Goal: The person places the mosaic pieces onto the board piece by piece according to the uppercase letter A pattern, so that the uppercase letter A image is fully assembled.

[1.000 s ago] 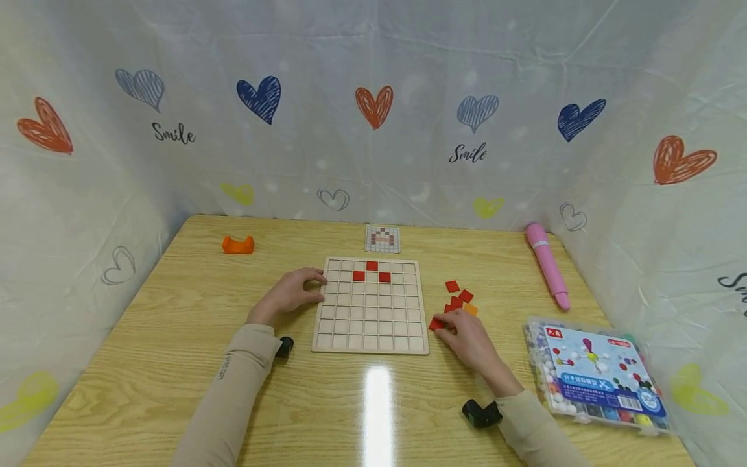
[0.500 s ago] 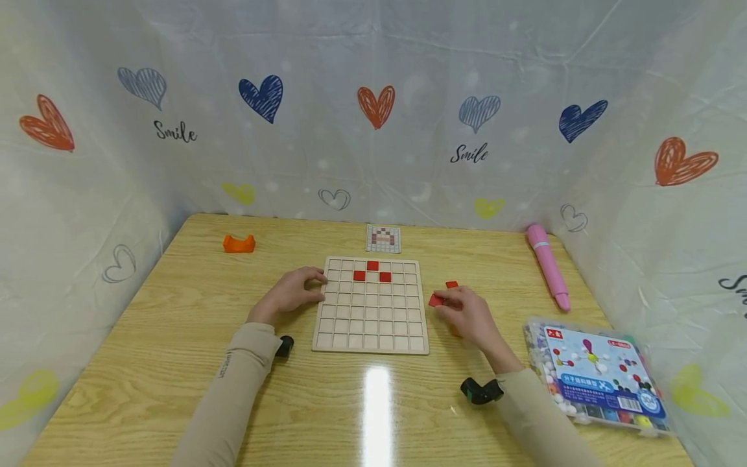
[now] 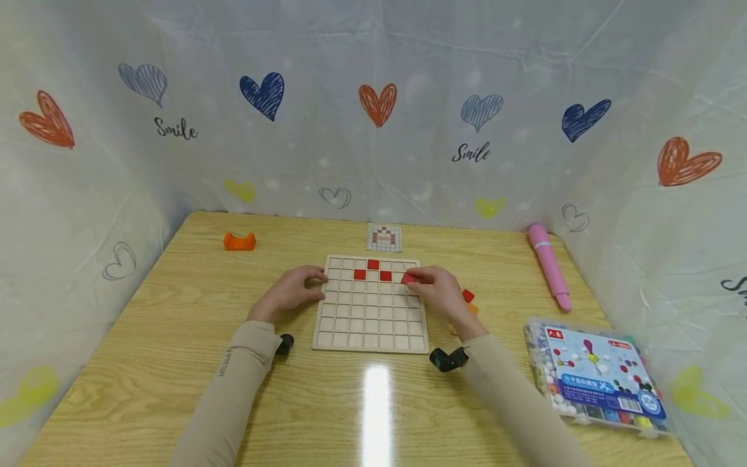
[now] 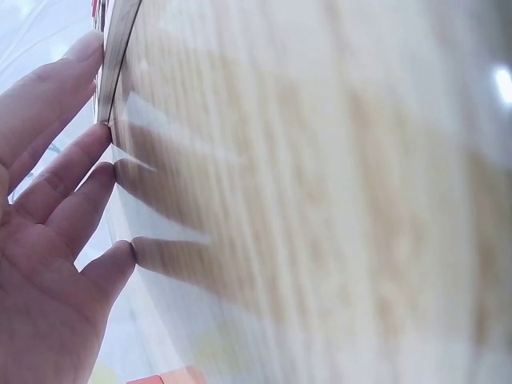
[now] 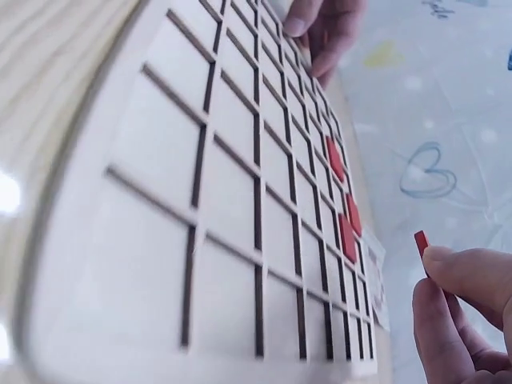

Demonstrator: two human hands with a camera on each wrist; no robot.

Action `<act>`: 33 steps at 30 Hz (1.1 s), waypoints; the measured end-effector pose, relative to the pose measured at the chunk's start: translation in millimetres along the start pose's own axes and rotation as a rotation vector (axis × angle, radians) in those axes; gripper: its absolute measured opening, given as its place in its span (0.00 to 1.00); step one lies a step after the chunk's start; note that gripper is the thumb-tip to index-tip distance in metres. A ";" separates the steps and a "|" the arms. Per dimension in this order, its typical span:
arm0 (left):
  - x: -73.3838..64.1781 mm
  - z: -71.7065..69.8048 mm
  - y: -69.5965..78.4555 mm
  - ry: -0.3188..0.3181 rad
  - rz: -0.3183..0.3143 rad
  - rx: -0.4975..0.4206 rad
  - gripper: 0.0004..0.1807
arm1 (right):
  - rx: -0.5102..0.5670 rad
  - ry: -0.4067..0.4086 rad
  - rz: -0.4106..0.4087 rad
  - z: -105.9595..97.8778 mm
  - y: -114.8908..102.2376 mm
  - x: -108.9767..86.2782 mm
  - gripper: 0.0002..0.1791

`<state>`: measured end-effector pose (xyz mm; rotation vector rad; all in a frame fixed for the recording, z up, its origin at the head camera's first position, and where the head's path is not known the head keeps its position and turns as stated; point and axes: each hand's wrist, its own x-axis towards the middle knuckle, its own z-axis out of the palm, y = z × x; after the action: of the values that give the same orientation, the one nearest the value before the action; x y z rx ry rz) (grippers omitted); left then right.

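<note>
A pale wooden grid board (image 3: 366, 324) lies mid-table, with three red square tiles in its far rows, one of them the top tile (image 3: 373, 264). My left hand (image 3: 290, 292) rests at the board's left edge, fingers loosely extended; the left wrist view shows the fingertips (image 4: 96, 132) touching the edge and the table. Between thumb and fingers my right hand (image 3: 439, 292) pinches a red tile (image 3: 408, 278) over the board's upper right part. In the right wrist view that pinched tile (image 5: 422, 242) is held above the board, seen edge-on.
Right of the board, loose red (image 3: 468, 296) and orange tiles (image 3: 473, 311) lie partly hidden by the right hand. A small pattern card (image 3: 384, 238) is behind the board. An orange holder (image 3: 239, 242), a pink pen-shaped object (image 3: 548, 267) and a plastic case (image 3: 595, 376) stand around.
My right hand has picked a red tile from the loose ones and carried it up and left over the board. The left hand has stayed at the board's edge.
</note>
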<state>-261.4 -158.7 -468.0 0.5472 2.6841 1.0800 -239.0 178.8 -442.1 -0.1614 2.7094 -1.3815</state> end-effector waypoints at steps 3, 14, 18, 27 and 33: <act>-0.7 -0.4 0.8 -0.001 0.006 -0.001 0.18 | 0.024 -0.030 0.001 10.2 -8.5 11.7 0.19; 0.0 0.2 0.5 -0.003 0.006 0.003 0.19 | -0.097 -0.137 -0.120 57.5 -24.2 41.7 0.16; 0.9 -0.7 -0.2 0.006 0.015 0.005 0.19 | -0.138 -0.183 -0.164 70.8 -30.6 47.1 0.16; 2.6 -0.3 -1.1 -0.001 0.009 0.005 0.19 | -0.203 -0.229 -0.233 88.6 -40.9 52.8 0.15; 1.6 -1.6 0.6 0.000 0.017 0.013 0.19 | -0.243 -0.230 -0.282 94.3 -44.2 54.4 0.15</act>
<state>-263.1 -158.7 -466.5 0.5738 2.6929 1.0671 -278.0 70.0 -463.4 -0.6983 2.7215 -1.0057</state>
